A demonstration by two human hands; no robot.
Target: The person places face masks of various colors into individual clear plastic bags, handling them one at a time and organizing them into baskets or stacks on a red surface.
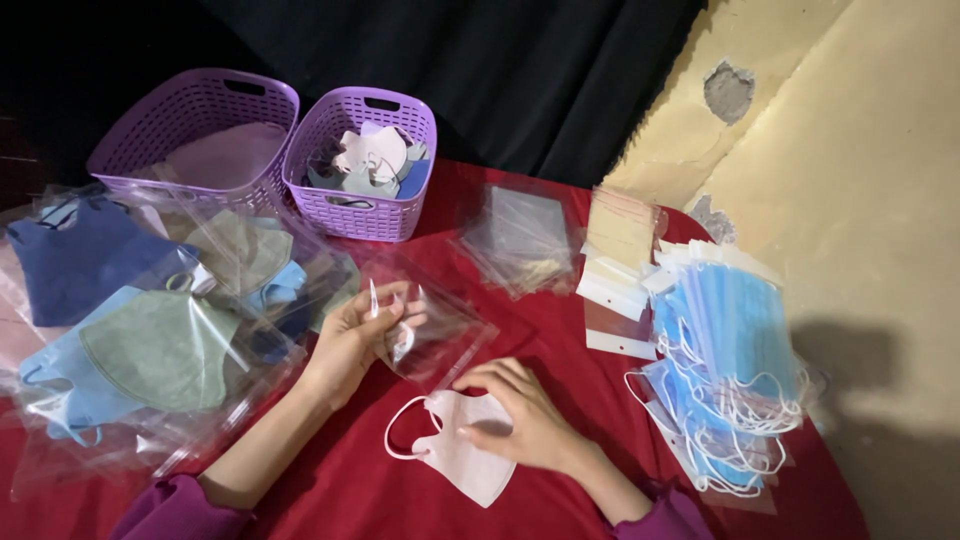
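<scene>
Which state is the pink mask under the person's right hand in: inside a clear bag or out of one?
Out. The pink mask lies bare on the red cloth under the right hand; the left hand holds the clear bag apart.

The bag (432, 325) is clear glossy plastic film, catching glare. The pink mask (462, 445) looks like soft matt fabric. At ten o'clock the baskets (372, 165) are woven-look purple plastic. The table (560, 340) wears smooth red cloth; the wall (860, 200) is rough, chipped plaster.
</scene>
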